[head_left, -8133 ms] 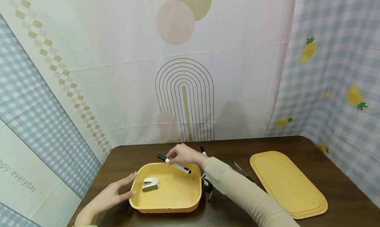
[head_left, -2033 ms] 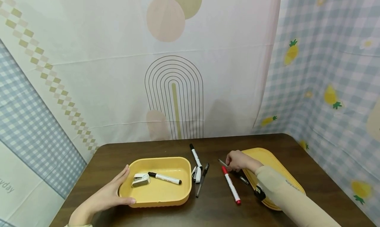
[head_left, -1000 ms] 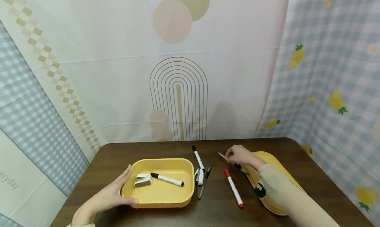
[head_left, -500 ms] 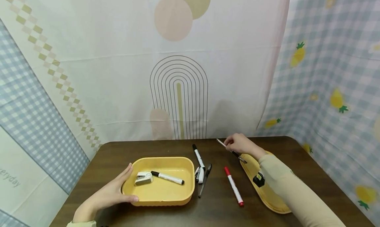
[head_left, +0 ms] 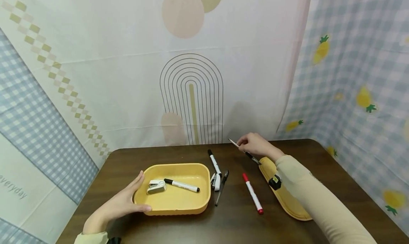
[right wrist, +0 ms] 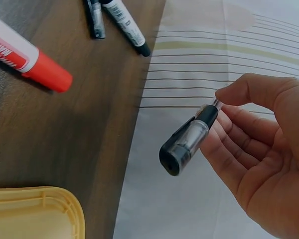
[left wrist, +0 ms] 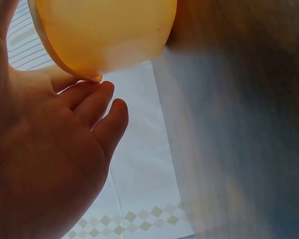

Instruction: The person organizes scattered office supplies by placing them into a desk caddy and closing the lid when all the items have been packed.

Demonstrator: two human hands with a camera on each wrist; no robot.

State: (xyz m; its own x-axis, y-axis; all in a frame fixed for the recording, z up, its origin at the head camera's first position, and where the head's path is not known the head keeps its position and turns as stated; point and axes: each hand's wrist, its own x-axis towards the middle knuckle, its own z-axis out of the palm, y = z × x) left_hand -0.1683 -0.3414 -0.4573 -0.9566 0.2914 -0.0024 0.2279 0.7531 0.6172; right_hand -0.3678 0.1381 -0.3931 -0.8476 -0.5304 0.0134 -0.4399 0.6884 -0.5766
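My left hand (head_left: 119,205) holds the left end of a yellow plastic bin (head_left: 172,212), thumb over the near rim and fingers along the side. In the left wrist view its fingertips meet the bin's edge (left wrist: 50,45). Inside the bin are a small white stapler (head_left: 157,186) and a black-capped white marker (head_left: 183,186). My right hand (head_left: 257,144) pinches a slim clear pen (head_left: 252,158) between thumb and fingers, raised above the table's back right. The right wrist view shows the pen's black-ended, clear cap with a clip (right wrist: 189,142).
Right of the bin lie another black-capped marker (head_left: 214,161), a white stapler-like item (head_left: 216,182) and a black pen (head_left: 222,188). A red marker (head_left: 253,194) is farther right. A black tape measure (head_left: 275,182) rests on the yellow lid (head_left: 289,205), partly hidden by the right sleeve.
A black-capped marker, held by the right hand earliest, now lies in the bin. Since then the right hand has picked the clear pen off the table and lifted it. The left hand stays at the bin.
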